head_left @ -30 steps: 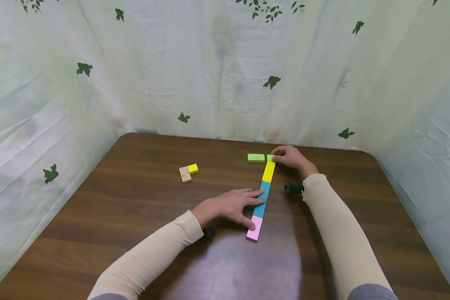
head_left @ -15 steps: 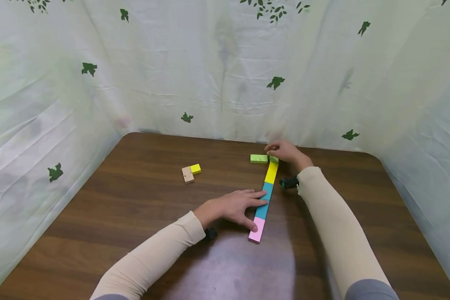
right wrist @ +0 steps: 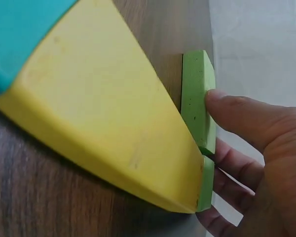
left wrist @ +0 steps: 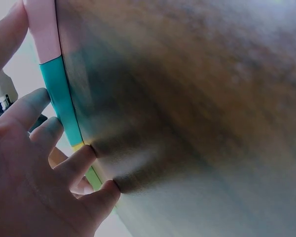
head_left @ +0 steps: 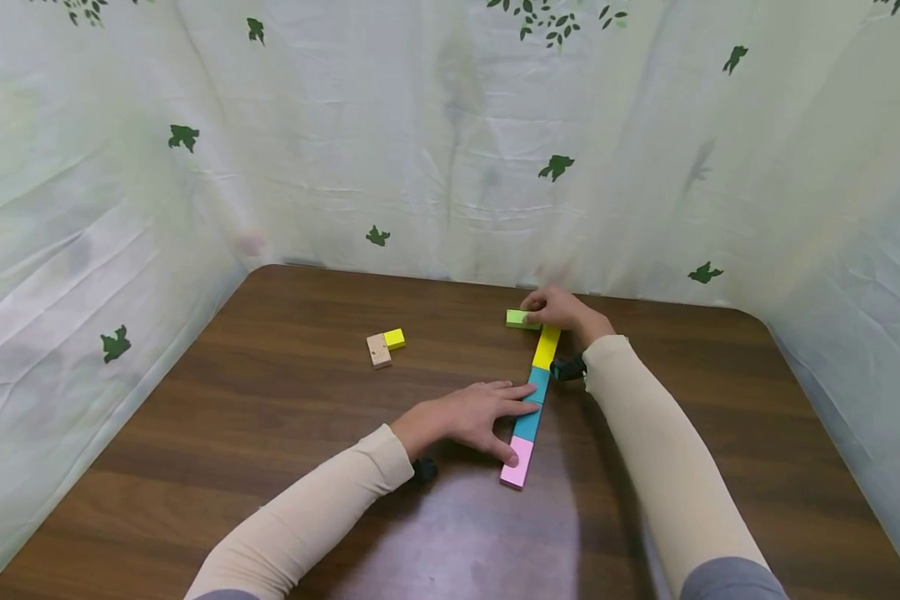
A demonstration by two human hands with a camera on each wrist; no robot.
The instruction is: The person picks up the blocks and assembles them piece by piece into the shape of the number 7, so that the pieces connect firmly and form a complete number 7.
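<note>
A slanted row of blocks lies end to end on the table: a pink block [head_left: 517,473] nearest, two blue blocks [head_left: 527,427], then a yellow block [head_left: 546,348]. My left hand [head_left: 465,417] rests along the row, fingers spread and straight, thumb on the pink block and fingertips on the blue ones. At the far end my right hand [head_left: 566,312] pinches a light green block [right wrist: 193,98], thumb on its near side and fingers behind. A second green block [right wrist: 206,183] sits against the yellow block's far end, hidden by the hand in the head view.
To the left on the brown wooden table [head_left: 285,400] lie a natural wood block [head_left: 378,351] and a small yellow block [head_left: 394,338], touching. A pale curtain [head_left: 420,167] with green leaf and bird prints hangs close behind the table's back edge.
My right hand has moved left, from the green block at the row's end to the longer green block beside it. The left hand stays on the row. The head view has shifted slightly.
</note>
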